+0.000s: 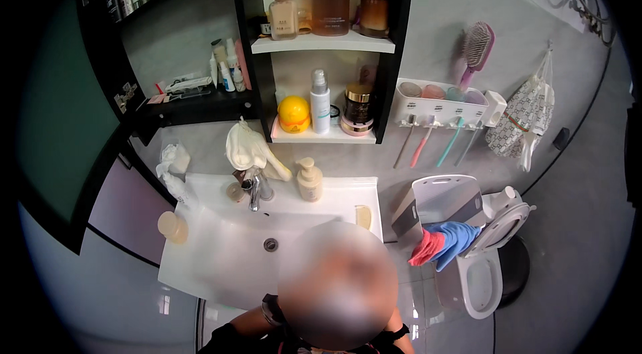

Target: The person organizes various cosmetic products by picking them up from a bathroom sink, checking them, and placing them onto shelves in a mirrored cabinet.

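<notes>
Both my forearms come in from the lower edge over the front of the white washbasin (pixel 221 254). A bracelet (pixel 271 312) circles my left wrist, and a dark band (pixel 400 333) is on my right arm. A round blurred patch covers both hands, so their fingers and anything in them are hidden. Beyond the patch are a chrome faucet (pixel 254 193), a cream pump bottle (pixel 310 180) and a pale yellow comb (pixel 363 216) on the basin's right rim. White cloth (pixel 246 147) hangs behind the faucet.
Shelves (pixel 324 42) with bottles and jars rise above the basin. A cup holder (pixel 438 105) with toothbrushes is on the right wall, near a pink hairbrush (pixel 477 48). At right, a bin (pixel 445 197) with red and blue cloths (pixel 455 239) stands by a toilet (pixel 480 284).
</notes>
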Tool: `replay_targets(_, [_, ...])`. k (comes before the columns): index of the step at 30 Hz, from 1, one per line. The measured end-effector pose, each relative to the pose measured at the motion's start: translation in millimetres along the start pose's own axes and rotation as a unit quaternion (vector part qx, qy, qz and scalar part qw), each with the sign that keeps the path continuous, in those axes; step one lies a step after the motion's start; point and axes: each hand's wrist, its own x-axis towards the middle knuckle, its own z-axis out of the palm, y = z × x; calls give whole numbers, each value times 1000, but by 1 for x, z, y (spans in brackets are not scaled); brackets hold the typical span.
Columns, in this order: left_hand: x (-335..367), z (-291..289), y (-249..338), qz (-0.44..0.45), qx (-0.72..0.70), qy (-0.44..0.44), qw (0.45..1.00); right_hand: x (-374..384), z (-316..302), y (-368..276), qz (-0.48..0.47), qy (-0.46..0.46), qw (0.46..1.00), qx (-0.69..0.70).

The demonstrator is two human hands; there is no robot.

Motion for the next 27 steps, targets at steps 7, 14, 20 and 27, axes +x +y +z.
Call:
replay_targets(7, [22,0,20,70,121,-57,988,-5,0,75,6,-6,1000,-16])
replay_targets(14, [133,-103,104,267,383,244,850,16,-45,66,93,176,979,45])
replay_targets(20, [209,-157,132,263,342,283,857,16,-55,93,143,248,936,204])
replay_targets(27, [227,-148,137,246,289,177,908,22,-58,93,161,236,945,159])
